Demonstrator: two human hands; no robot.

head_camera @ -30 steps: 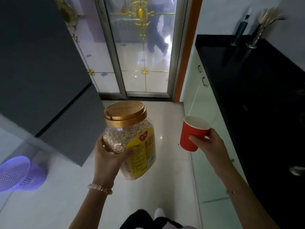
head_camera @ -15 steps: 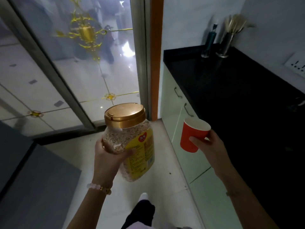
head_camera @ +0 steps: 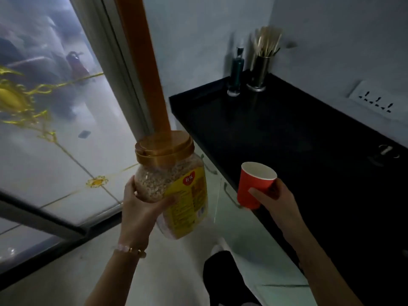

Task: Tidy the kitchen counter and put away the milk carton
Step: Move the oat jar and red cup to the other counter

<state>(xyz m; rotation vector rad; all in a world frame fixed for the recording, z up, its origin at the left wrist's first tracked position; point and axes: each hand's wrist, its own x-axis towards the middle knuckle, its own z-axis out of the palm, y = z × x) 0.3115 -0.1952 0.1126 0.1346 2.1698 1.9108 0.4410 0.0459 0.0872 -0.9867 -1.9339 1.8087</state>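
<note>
My left hand [head_camera: 141,208] grips a clear plastic jar of oats [head_camera: 176,191] with a gold lid and yellow label, held upright above the floor left of the counter. My right hand [head_camera: 276,199] holds a red paper cup [head_camera: 254,186], upright and seemingly empty, at the front edge of the black counter [head_camera: 298,138]. No milk carton is in view.
A dark green bottle [head_camera: 235,74] and a metal holder of chopsticks [head_camera: 260,71] stand in the counter's far corner. A wall socket [head_camera: 375,102] sits on the right wall. Pale cabinet doors [head_camera: 231,217] lie below the counter. A glass door [head_camera: 55,129] is on the left.
The view has swung right toward the counter; the dark fridge has left the frame. Both hands keep the jar and cup in the same grip, now closer to the counter edge.
</note>
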